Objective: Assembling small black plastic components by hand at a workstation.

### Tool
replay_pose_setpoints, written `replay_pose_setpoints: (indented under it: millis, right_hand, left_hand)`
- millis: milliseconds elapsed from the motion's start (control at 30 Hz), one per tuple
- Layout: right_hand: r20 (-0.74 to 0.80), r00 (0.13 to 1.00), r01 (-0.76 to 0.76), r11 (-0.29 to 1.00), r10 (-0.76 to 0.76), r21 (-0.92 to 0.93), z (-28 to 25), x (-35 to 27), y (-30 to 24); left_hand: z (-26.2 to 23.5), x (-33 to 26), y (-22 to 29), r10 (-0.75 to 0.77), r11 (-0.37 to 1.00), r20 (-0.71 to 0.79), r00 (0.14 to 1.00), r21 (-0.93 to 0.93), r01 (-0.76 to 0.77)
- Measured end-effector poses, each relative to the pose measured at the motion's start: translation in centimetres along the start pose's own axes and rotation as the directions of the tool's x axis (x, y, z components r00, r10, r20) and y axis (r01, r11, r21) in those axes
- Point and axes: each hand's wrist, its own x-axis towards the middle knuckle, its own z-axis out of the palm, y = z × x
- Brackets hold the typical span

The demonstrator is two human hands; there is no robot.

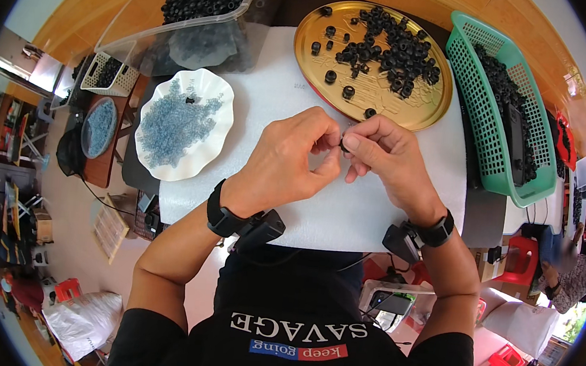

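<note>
My right hand (396,161) pinches a small round black plastic part (344,143) between thumb and forefinger. Close against it are the bent, closed fingers of my left hand (292,156); what they hold, if anything, is hidden. Both hands are over a white foam sheet (275,63). Just beyond them is a round gold tray (310,69) with many loose black ring-like parts (388,48). To the left of my left hand stands a white scalloped plate (215,138) heaped with small translucent bluish pieces (179,124). One dark bit lies on that heap.
A clear plastic bin (138,40) of black parts stands at the far left, a green perforated basket (471,94) with black pieces at the right. Beyond the table's left side is another dish of bluish pieces (100,124). Another person (577,277) sits at the far right.
</note>
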Motion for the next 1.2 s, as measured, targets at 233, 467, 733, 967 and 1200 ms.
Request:
replay_pose_setpoints:
  millis: [233, 467, 733, 967, 1200]
  right_hand:
    - [-0.047, 0.975, 0.206, 0.966, -0.215, -0.154, 0.4, 0.0, 0.6]
    - [-0.13, 0.981, 0.134, 0.987, -0.145, -0.093, -0.2, 0.2, 0.0]
    - [-0.179, 0.982, 0.056, 0.998, -0.058, -0.019, -0.1, 0.3, 0.2]
    - [-0.118, 0.986, -0.096, 0.981, 0.117, 0.168, -0.4, 0.1, 0.2]
    - [-0.099, 0.985, -0.124, 0.982, 0.138, 0.143, 0.1, 0.1, 0.1]
  left_hand:
    - [0.2, 0.0, -0.3, -0.418, 0.763, 0.189, 0.888, -0.457, 0.457]
    - [-0.6, 0.5, -0.6, -0.57, 0.464, 0.352, 0.742, -0.608, 0.644]
    - [0.7, 0.3, 0.2, -0.068, 0.987, -0.004, 0.998, -0.146, 0.067]
    - [0.5, 0.2, -0.4, 0.197, 0.968, 0.004, 0.98, 0.155, -0.196]
    - [0.7, -0.4, 0.7, 0.084, 0.975, -0.006, 0.996, 0.209, -0.081]
